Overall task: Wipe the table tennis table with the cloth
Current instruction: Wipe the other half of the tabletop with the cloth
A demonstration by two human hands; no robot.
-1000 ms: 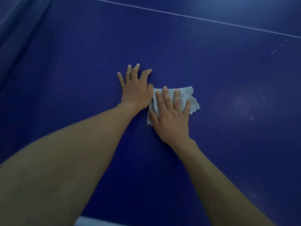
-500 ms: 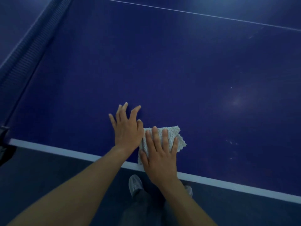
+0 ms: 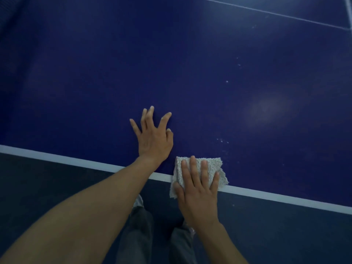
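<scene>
The dark blue table tennis table fills the upper view, its white near edge line running across below. A folded, pale nubbly cloth lies over that edge line, part of it hanging past the edge. My right hand presses flat on the cloth with straight fingers. My left hand rests on the bare table surface just left of the cloth and slightly farther in, fingers spread; it does not touch the cloth.
Small white specks and a pale smudge mark the surface right of the hands. A white line crosses the far right. Below the edge are dark floor and my legs.
Both hands and the cloth have slid toward me from mid-table to the near edge. The cloth now overlaps the white edge line, and the left hand has separated from it.
</scene>
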